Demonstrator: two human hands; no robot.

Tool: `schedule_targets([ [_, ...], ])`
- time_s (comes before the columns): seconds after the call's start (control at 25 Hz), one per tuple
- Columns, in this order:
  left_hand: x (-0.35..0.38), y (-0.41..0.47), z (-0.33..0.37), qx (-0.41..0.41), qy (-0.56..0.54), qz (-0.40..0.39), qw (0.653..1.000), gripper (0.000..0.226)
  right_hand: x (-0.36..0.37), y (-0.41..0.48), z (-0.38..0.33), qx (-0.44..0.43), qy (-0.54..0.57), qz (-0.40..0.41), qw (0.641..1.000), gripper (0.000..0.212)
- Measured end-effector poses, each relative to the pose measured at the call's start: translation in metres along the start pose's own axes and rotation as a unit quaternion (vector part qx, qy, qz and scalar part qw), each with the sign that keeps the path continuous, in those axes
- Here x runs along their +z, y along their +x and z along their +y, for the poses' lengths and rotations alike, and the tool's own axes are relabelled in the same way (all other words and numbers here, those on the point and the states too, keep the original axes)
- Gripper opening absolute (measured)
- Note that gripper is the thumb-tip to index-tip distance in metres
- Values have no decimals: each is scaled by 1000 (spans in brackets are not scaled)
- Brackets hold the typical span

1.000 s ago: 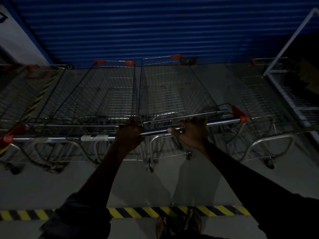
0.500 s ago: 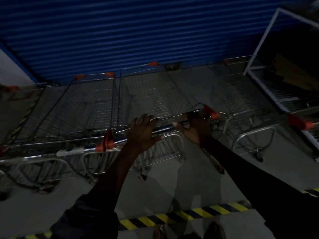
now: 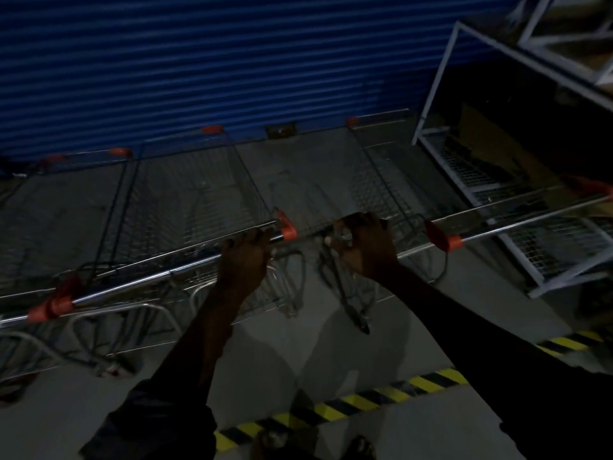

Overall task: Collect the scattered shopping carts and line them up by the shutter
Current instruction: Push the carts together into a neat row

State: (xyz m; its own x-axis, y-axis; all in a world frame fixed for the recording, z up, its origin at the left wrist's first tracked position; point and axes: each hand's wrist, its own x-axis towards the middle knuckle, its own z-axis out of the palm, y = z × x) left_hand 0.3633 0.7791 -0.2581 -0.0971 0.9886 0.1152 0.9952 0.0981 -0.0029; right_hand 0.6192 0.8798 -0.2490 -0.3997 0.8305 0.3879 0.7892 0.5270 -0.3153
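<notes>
Up against the blue shutter [image 3: 232, 61] that fills the top of the frame, wire shopping carts [image 3: 192, 194] stand side by side. At centre, a person's left hand [image 3: 245, 257] curls round a chrome handle bar [image 3: 166, 272], just beside its orange end cap [image 3: 288, 231]. The right hand [image 3: 363, 244] closes on a cart frame [image 3: 318, 231] past that cap; whose frame, I cannot tell. The step appears to be squaring a cart into the row. Next comes a straight, even push, minding the white rack [image 3: 438, 79] at right.

the rightmost cart's handle [image 3: 530, 220] runs off the right edge
</notes>
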Motion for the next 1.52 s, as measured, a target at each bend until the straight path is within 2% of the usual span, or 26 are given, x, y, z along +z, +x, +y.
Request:
schedule_targets([
  [0.12,-9,5,-1,-6,-60,6,998,34,-3,2,15,0,31,-8,999,38],
  [0.32,-20,6,-1,49,-107,47,992,38,9,12,2,-7,63,-56,996,42],
  [0.44,-14,15,-10,66,-171,4,983,35,11,25,-1,-11,53,-64,996,33],
  [0.52,-12,21,-18,71,-206,-28,976,32,12,35,1,-4,49,-65,997,36],
  [0.6,-10,27,-24,103,-186,-13,977,39,9,41,7,11,49,-46,998,43],
  [0.68,-16,40,-16,120,-143,33,982,53,2,44,19,27,36,-14,999,43],
  [0.76,-31,61,17,113,-136,49,983,64,-13,48,35,34,30,9,999,39],
  [0.96,-53,102,167,185,-208,-13,960,60,-61,53,117,85,5,23,996,38],
  [1.16,-28,124,308,235,-240,29,942,62,-101,42,227,133,-11,37,990,35],
  [1.28,-5,126,377,241,-217,-28,945,66,-122,25,308,150,-38,12,988,42],
  [1.36,7,132,401,199,-172,-52,964,61,-131,12,352,155,-79,-27,984,54],
  [1.44,14,140,407,166,-108,-32,980,56,-135,1,377,98,-121,-53,986,66],
  [1.52,19,145,401,165,-64,-18,984,53,-136,-2,385,54,-110,-73,990,74],
])
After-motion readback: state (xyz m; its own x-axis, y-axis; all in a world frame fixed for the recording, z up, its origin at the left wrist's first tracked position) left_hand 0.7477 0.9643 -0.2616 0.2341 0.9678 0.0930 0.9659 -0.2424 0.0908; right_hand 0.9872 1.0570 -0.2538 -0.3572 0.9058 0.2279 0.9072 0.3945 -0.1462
